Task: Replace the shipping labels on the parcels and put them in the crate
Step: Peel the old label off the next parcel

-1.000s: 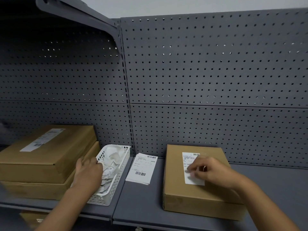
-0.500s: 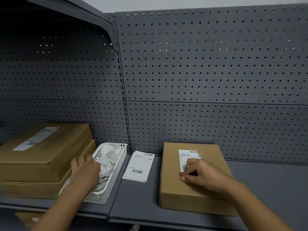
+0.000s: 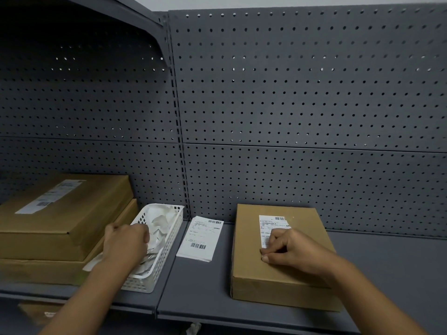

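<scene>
Your right hand (image 3: 297, 252) rests on the parcel (image 3: 278, 281) at the right of the shelf (image 3: 200, 286), fingers curled, pinching the lower end of its label (image 3: 271, 224). Your left hand (image 3: 125, 245) dips into the white basket (image 3: 169, 240), fingers curled among crumpled paper (image 3: 159, 218); whether it grips any cannot be told. Loose labels (image 3: 200, 238) lie flat between basket and parcel. Two stacked boxes (image 3: 60, 213) sit left of the basket, the top one labelled, before a grey pegboard (image 3: 290, 93)
</scene>
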`<state>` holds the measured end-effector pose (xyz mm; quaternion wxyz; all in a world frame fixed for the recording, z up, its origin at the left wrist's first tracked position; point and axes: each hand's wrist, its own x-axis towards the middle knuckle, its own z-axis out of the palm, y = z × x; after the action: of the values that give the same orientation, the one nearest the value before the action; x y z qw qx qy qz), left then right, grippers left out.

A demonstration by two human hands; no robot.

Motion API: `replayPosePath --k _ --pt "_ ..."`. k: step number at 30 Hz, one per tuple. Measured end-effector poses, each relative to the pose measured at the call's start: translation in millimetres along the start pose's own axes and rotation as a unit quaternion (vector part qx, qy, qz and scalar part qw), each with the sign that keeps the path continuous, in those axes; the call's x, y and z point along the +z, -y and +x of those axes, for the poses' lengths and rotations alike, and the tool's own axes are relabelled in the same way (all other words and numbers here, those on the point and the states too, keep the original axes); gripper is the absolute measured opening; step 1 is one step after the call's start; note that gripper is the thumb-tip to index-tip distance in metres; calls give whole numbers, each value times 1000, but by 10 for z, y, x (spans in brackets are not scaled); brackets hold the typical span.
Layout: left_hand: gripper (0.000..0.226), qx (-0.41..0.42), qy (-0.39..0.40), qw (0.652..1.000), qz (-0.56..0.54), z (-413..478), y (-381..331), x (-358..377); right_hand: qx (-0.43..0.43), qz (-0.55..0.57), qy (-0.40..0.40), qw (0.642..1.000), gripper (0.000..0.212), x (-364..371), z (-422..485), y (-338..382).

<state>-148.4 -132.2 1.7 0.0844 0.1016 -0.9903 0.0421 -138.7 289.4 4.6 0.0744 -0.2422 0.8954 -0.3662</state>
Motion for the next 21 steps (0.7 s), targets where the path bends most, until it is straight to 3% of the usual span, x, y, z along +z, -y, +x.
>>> replayPosePath --k 6,11,14,21 --pt "14 -1 -17 999 -28 -3 -5 5 -23 -24 -16 999 17 32 -42 -33" --pt "16 11 -15 1000 9 21 -51 80 -39 -47 -42 997 16 98 -69 -59" --pt "7 20 -65 998 2 -5 -60 94 -39 -47 -55 997 17 117 -70 -70" --pt "28 74 -138 984 -88 -59 -75 -48 -16 20 -26 999 17 31 -57 -45"
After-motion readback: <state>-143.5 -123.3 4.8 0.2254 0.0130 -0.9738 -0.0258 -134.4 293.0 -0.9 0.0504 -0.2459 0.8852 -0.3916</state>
